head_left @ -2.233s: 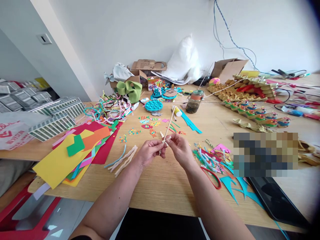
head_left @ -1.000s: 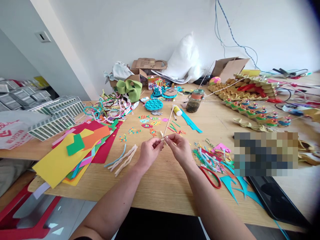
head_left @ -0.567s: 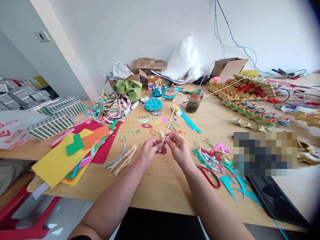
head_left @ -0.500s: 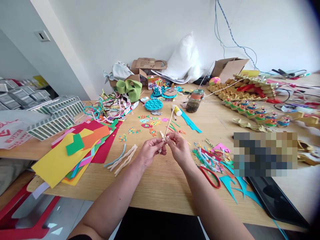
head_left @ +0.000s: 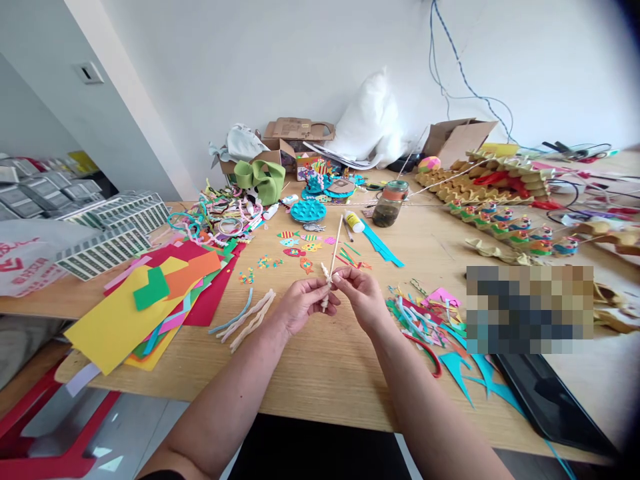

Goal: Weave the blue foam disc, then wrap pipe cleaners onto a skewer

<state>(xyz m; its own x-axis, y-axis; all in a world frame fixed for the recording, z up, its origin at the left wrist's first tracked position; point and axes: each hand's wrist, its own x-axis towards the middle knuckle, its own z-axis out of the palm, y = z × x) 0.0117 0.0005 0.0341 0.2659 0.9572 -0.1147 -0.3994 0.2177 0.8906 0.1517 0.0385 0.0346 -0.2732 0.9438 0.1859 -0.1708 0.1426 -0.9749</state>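
My left hand (head_left: 309, 300) is closed in a pinch on a bumpy cream pipe cleaner (head_left: 325, 271), whose ends stick out above and below the fingers. Against it, my right hand (head_left: 361, 293) pinches the lower part of a thin wooden stick (head_left: 337, 241) that points up and away. The fingers partly hide where stick and pipe cleaner meet. Left of the hands lie loose wavy white pipe cleaners (head_left: 253, 321) and a blue one (head_left: 239, 313). Just beyond are small decorated paper fish (head_left: 295, 252) and tiny coloured paper bits (head_left: 247, 275).
Coloured paper sheets (head_left: 115, 320) are stacked at left. Red-handled scissors (head_left: 430, 357) and paper scraps (head_left: 435, 313) lie at right, near a black tray (head_left: 550, 400). Farther back are a glue bottle (head_left: 355, 222), a jar of dark liquid (head_left: 387, 208) and egg cartons (head_left: 465, 180).
The wooden stick has swung slightly more upright and its top has shifted left. Both hands keep their pinch close together, with the right hand a little farther right.
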